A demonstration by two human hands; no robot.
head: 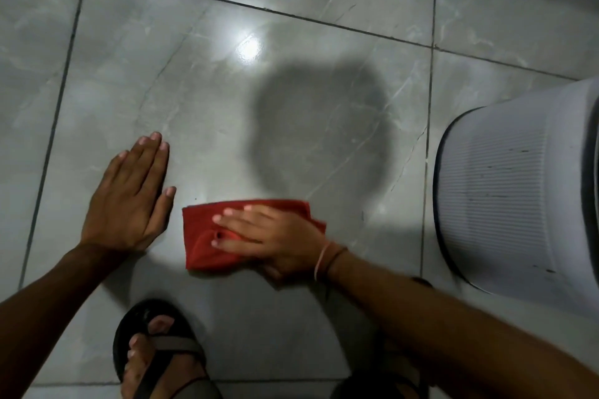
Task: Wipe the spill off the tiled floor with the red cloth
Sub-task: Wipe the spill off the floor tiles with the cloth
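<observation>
The red cloth (201,236) lies folded flat on the grey tiled floor (194,100), low in the middle of the head view. My right hand (275,236) presses down on it with the fingers spread and pointing left. My left hand (129,201) rests palm down on the bare tile just left of the cloth, fingers together, holding nothing. A dark rounded patch (324,129) lies on the tile beyond the cloth; whether it is liquid or shadow I cannot tell. A bright light glare (249,48) shines further back.
A white ribbed round object (512,191) with a dark rim stands at the right edge, close to my right forearm. My sandalled foot (155,353) is on the floor below the cloth. Dark grout lines cross the floor.
</observation>
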